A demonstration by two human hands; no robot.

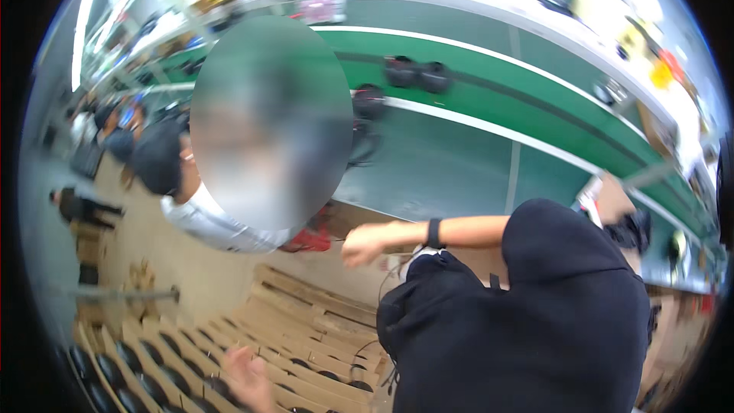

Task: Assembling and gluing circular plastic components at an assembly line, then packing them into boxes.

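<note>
My left hand [248, 378] is low in the picture, over cardboard dividers [260, 329] that stand in rows with round black parts [153, 386] between them. Its fingers look loosely apart, with nothing visible in them, though the picture is smeared. My right hand [363, 245] reaches leftward from a black sleeve, a dark band on its wrist. Its fingers point down and are blurred, so their grip does not show. Below it hangs a thin dark cable [386, 279]; whether it touches the hand is unclear. My black-clothed torso fills the lower right.
Beyond my right arm runs a green conveyor belt [489, 80] carrying black round parts [417, 74]. A co-worker in a light top [222, 222] stands beside it at left. A shelf [459, 0] with assorted items runs above. Farther left are more people and stacked cartons [88, 248].
</note>
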